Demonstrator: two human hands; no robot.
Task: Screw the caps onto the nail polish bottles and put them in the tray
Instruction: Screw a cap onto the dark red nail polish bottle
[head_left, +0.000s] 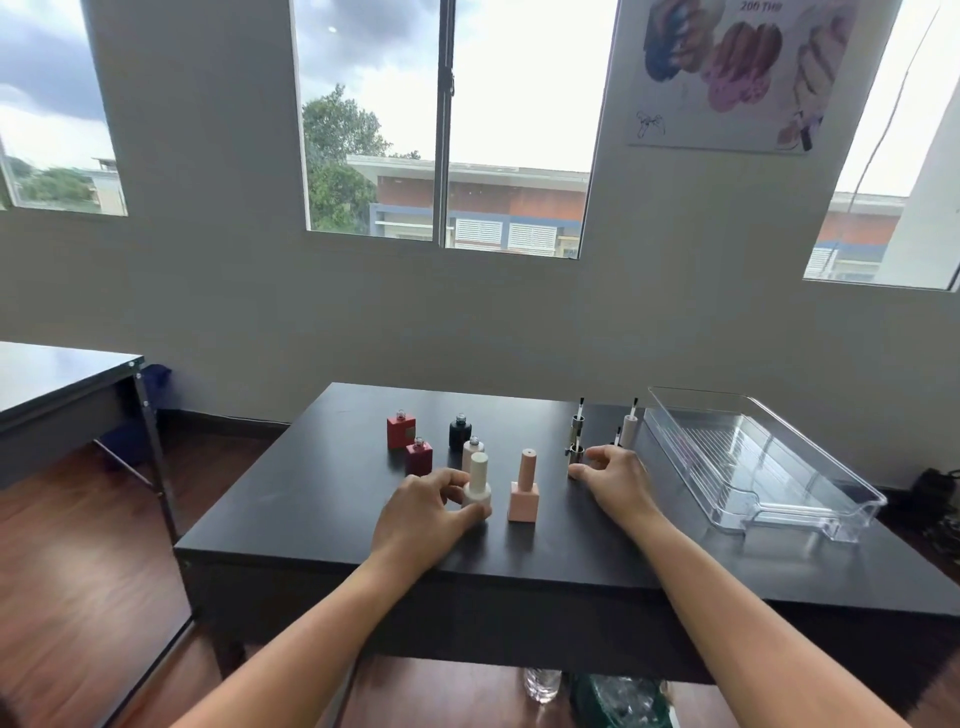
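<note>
On the black table (311, 519), the left hand (421, 512) grips a capped white bottle (477, 488) beside a capped pink bottle (523, 491). The right hand (615, 480) rests curled near the clear tray (831, 499), fingers not visibly holding anything.
</note>
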